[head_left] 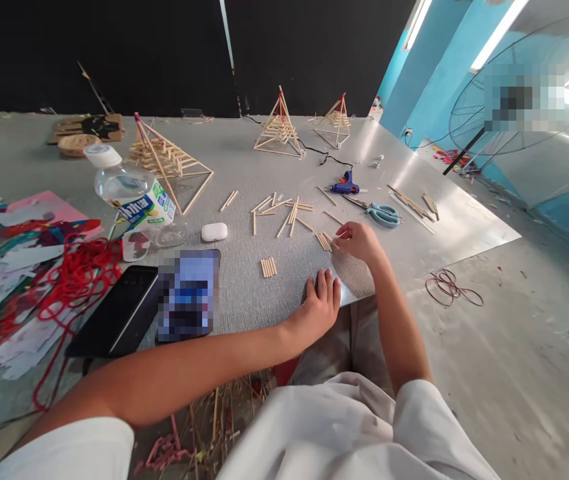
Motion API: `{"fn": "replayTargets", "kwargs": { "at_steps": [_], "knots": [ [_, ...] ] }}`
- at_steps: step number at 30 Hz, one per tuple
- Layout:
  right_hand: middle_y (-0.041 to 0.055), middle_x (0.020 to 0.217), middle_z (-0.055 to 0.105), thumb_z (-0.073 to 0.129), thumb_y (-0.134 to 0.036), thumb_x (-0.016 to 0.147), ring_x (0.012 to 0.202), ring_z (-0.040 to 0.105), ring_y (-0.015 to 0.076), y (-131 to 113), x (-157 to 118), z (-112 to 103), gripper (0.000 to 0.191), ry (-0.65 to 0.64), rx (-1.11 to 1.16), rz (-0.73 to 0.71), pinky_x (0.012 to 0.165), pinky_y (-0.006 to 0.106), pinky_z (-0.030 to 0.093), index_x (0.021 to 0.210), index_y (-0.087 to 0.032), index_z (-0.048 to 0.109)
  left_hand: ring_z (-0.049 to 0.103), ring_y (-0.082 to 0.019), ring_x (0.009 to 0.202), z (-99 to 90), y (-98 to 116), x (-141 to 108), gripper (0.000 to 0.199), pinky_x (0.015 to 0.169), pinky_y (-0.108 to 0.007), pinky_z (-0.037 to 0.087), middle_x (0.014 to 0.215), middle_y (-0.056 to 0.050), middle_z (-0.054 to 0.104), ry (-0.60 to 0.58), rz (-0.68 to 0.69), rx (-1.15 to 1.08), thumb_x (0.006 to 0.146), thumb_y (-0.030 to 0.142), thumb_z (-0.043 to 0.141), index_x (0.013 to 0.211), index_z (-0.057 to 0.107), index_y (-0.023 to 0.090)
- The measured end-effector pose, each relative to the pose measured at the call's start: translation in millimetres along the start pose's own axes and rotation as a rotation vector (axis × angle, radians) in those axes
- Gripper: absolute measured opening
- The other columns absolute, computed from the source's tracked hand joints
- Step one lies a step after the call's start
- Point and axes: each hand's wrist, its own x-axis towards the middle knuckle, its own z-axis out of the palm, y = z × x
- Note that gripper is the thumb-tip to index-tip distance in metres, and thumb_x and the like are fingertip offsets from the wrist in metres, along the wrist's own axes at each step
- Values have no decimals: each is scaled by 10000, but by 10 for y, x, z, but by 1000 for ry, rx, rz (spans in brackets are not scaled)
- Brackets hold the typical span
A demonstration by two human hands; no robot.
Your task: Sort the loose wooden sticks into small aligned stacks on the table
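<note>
My right hand (359, 241) is at the table's front right, its fingertips pinched on a short wooden stick (331, 241). Right beside it lies a small row of sticks (323, 243), side by side. My left hand (322, 299) rests palm down near the table edge with its fingers extended and nothing in it. Another neat row of short sticks (268, 267) lies to its left. Farther back, loose sticks (293, 217) are scattered over one another.
Behind the sticks are a blue glue gun (345, 183), scissors (383, 215) and three stick pyramids, the nearest pyramid (169, 160) at left. A bottle (134, 193), white earphone case (214, 232), phone (191, 293), black device (117, 310) and red cord (81, 273) occupy the left side.
</note>
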Motion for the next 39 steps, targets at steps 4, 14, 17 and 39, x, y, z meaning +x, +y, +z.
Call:
{"fn": "replayTargets", "kwargs": {
  "at_steps": [4,14,17,39],
  "knots": [
    [61,918,860,813,-321,905,808,745,187,-26,22,89,149,-18,54,-23,694,281,454,988,-199,830,655,-435,1489,22,0,-22,572,1079,-539,655,1619,-383,550,-1,2,4,1143,254,448,1638,538,-17],
    [60,828,818,807,-436,912,752,686,175,93,199,80,283,-74,85,-84,646,277,412,956,-168,888,656,-459,1478,81,31,-27,573,1080,-552,660,1620,-387,538,29,-18,-12,1141,270,486,1623,551,-32],
    [61,823,814,827,-455,886,748,680,177,104,236,85,294,-92,96,-91,639,272,422,946,-175,891,649,-467,1483,67,24,-22,575,1084,-560,658,1623,-401,518,7,-12,-43,1137,256,500,1628,541,-40],
    [20,762,750,779,-478,873,683,594,145,128,246,112,331,-184,172,-116,616,261,412,942,-169,879,615,-454,1519,-85,-49,-6,572,1118,-553,645,1634,-411,490,-54,2,-98,1138,235,492,1639,526,-40]
  ]
}}
